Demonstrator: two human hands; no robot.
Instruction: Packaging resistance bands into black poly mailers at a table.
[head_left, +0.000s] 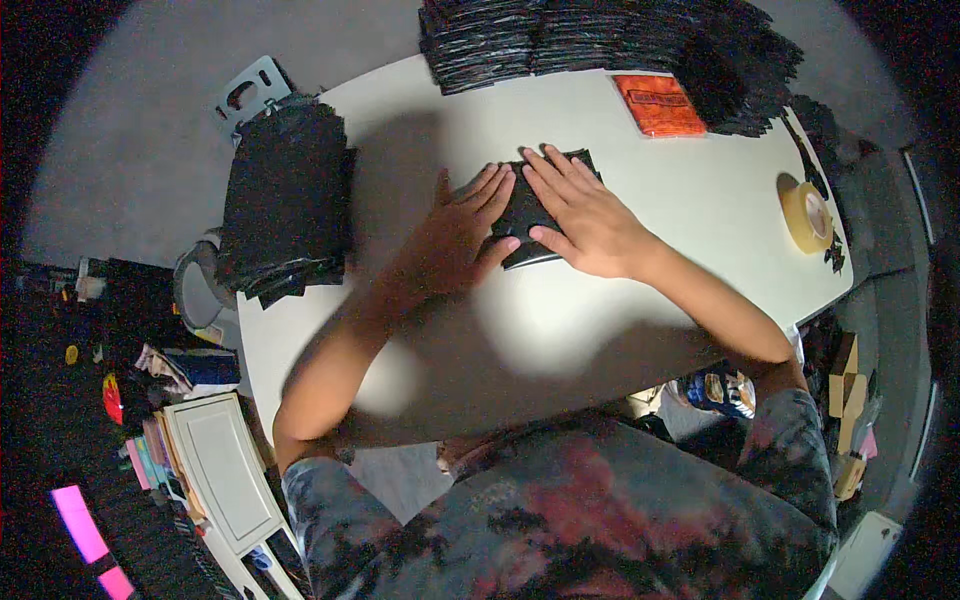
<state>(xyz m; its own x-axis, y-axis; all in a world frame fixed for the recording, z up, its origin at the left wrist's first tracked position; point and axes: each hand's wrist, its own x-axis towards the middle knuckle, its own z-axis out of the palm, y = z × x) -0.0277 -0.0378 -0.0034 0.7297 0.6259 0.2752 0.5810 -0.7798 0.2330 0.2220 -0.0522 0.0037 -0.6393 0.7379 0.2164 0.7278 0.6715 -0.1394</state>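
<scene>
A folded black plastic packet lies flat on the white table before me. My left hand rests along its left side, with the fingertips and thumb at the packet's edge. Across its upper right part spreads my right hand, palm down, the thumb pointing inward over the black surface. Neither hand grips the packet; both press or lie on it. My hands hide much of its left and right sides. A light strip shows along its lower edge.
A tall stack of black plastic bags stands at the table's left edge. More black stacks line the far edge. An orange packet bearing writing lies beside them. A roll of clear tape sits at the right. A white cabinet is lower left.
</scene>
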